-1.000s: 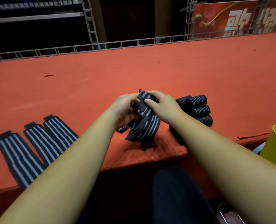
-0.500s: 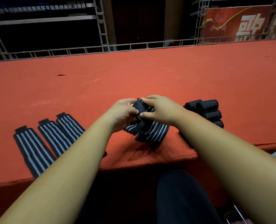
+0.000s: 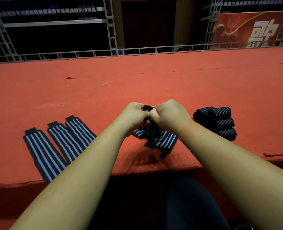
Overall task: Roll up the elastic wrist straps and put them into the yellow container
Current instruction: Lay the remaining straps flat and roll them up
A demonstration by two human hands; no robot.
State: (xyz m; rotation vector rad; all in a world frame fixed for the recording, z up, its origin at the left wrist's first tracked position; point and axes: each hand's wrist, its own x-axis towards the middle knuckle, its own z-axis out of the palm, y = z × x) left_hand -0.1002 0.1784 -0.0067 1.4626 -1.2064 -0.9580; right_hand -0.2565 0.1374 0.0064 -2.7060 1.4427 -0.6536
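Black white-striped straps (image 3: 58, 146), red table (image 3: 137, 83)

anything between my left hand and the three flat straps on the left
Nothing visible does. The three flat straps lie left of the left hand, only bare red table between. That hand and the right hand grip the partly rolled strap.

A single wide-angle view looks from the person's head forward and down over the red cloth-covered table (image 3: 137, 83), both forearms entering from the bottom edge. The left hand (image 3: 132, 116) and right hand (image 3: 170, 115) sit close, near frame centre; the grey metal truss railing (image 3: 87, 53) at the table's far edge lies well off, near the top.
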